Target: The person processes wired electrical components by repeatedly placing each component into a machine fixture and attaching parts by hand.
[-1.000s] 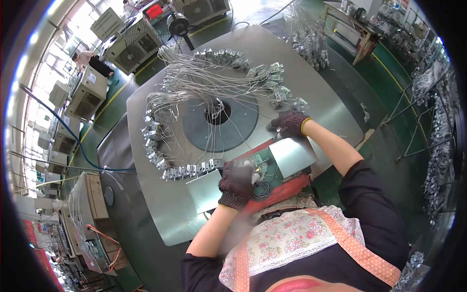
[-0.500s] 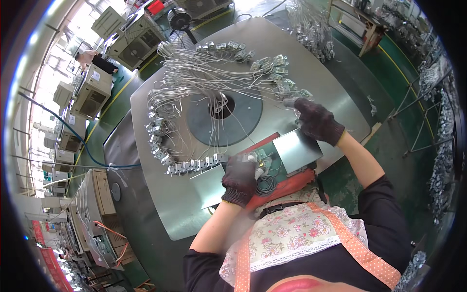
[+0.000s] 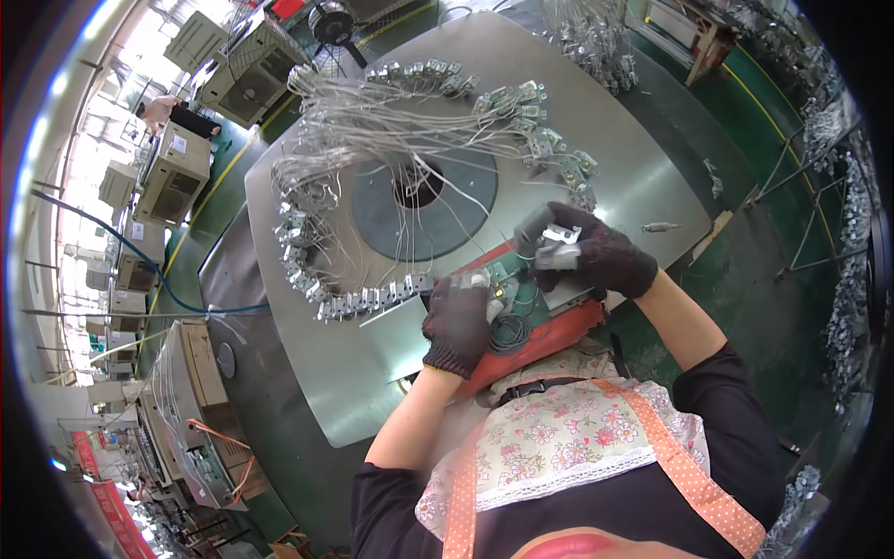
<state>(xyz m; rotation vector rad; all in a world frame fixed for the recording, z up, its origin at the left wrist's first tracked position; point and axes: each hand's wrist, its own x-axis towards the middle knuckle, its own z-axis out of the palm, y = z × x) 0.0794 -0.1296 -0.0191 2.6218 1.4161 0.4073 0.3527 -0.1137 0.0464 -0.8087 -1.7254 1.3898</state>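
Observation:
My right hand (image 3: 601,253), in a dark knitted glove, is closed around a small silver metal bracket (image 3: 561,235), above the right part of a red-edged work fixture (image 3: 568,331). Also gloved, my left hand (image 3: 456,321) is curled at the fixture's left part, and its fingers hide what they hold. Right beside it are a small green part (image 3: 501,293) and a coil of grey wire (image 3: 510,334). Beyond both hands, small metal housings (image 3: 372,300) with thin pale wires (image 3: 372,140) stand in a broad ring on the metal table.
The metal table (image 3: 363,401) has a dark round disc (image 3: 372,224) with a central hole that wires run into. A small slim metal piece (image 3: 661,226) lies at right. Farther off are a fan (image 3: 332,23), boxy units (image 3: 177,172), a person (image 3: 163,112) and hanging metal parts (image 3: 852,270).
My right hand has come back from the ring of housings toward the fixture, with a metal bracket now in its fingers. My left hand has stayed at the fixture.

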